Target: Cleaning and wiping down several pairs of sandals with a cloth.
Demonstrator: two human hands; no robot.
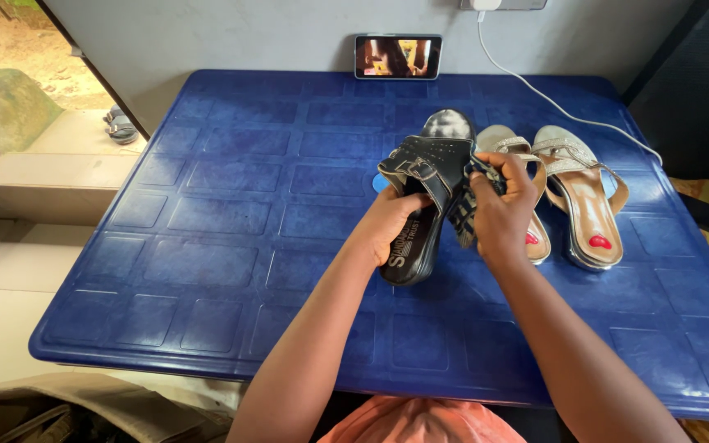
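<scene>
Blue moulded plastic covers the table [207,246] in front of me, set against a grey wall. At its centre I hold a black sandal [424,193] tilted up off the surface, toe toward twelve o'clock. My left hand [387,226] is closed around its sole from nine o'clock, and my right hand [498,205] is clenched on a dark cloth [465,209] pressed against the sandal's strap at three o'clock. To wipe well, I judge the left should keep the sole steady while the cloth follows the strap's edges and buckle. Just beyond, at two o'clock, a pair of beige sandals [572,193] lies flat. At twelve, a phone [397,57] leans on the wall beside a white cable [551,102].
</scene>
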